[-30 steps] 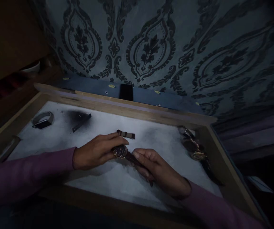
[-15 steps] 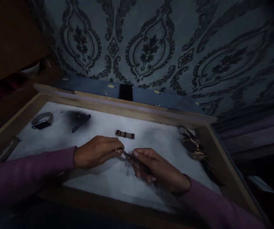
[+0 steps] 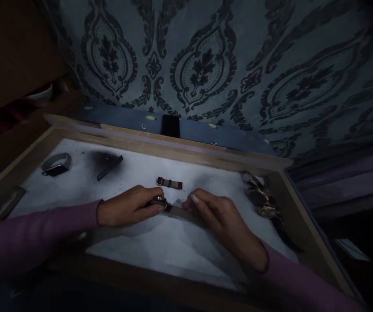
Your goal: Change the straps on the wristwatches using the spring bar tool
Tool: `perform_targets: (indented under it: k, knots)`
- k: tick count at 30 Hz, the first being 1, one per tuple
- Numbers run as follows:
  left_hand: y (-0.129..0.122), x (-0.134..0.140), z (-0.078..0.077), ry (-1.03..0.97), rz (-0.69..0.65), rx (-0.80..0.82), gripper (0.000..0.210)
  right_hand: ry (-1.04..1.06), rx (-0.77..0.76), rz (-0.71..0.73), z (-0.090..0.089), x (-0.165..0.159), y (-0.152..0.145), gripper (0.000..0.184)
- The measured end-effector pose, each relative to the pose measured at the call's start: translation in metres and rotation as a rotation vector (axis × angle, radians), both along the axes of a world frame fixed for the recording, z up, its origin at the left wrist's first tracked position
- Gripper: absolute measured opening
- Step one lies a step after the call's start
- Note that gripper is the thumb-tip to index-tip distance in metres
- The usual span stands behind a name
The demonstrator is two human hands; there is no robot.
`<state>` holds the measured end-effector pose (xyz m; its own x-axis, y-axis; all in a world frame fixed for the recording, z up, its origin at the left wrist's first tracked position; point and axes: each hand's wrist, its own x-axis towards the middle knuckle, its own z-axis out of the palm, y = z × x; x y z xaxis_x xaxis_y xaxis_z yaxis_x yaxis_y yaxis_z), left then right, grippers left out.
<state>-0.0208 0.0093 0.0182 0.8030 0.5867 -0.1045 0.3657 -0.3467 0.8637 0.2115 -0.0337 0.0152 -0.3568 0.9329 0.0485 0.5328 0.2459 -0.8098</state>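
In the head view, my left hand (image 3: 136,206) is closed around the case of a wristwatch (image 3: 159,200), fingers above and thumb below. The watch's strap (image 3: 186,215) runs right from the case and passes beneath my right hand (image 3: 217,219). My right fingers are pinched on a thin, pale, needle-like tool (image 3: 186,193), whose tip points up and left; the rest of it is hidden. Just beyond both hands a detached brown watch strap piece (image 3: 170,183) with a buckle lies on the white surface.
A wooden-rimmed tray (image 3: 160,145) with a white base surrounds the work. In it are a smartwatch (image 3: 57,165), a dark narrow bar (image 3: 109,168) and several watches (image 3: 264,203) at right. A black phone (image 3: 171,125) leans behind the rim, before a patterned wall.
The watch has turned in my left hand, so its strap now shows flatter. My right hand has shifted slightly right and rotated, with the thin tool's tip nearer the loose strap piece.
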Motion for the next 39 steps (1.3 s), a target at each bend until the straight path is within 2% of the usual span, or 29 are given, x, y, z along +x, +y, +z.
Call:
perform_targets:
  k: [4, 9, 15, 24, 30, 39]
  knots:
    - [-0.004, 0.003, 0.002, 0.006, -0.026, -0.037, 0.016, -0.097, 0.062, 0.057, -0.001, -0.008, -0.007, 0.033]
    - [-0.009, 0.006, 0.005, -0.078, 0.024, -0.097, 0.019, -0.035, 0.076, 0.100, -0.006, -0.020, -0.018, 0.028]
    - [-0.015, 0.006, 0.005, -0.221, 0.142, -0.325, 0.024, 0.037, 0.079, 0.100, -0.005, -0.022, -0.023, 0.025]
    - [-0.021, 0.009, 0.002, -0.285, 0.211, -0.526, 0.024, 0.012, 0.073, 0.114, -0.005, -0.021, -0.024, 0.023]
    - [-0.021, 0.011, 0.004, -0.309, 0.242, -0.569, 0.026, 0.083, 0.018, 0.075, -0.001, -0.022, -0.024, 0.028]
    - [-0.018, 0.008, 0.003, -0.317, 0.241, -0.534, 0.025, 0.169, -0.086, 0.062, 0.003, -0.022, -0.024, 0.040]
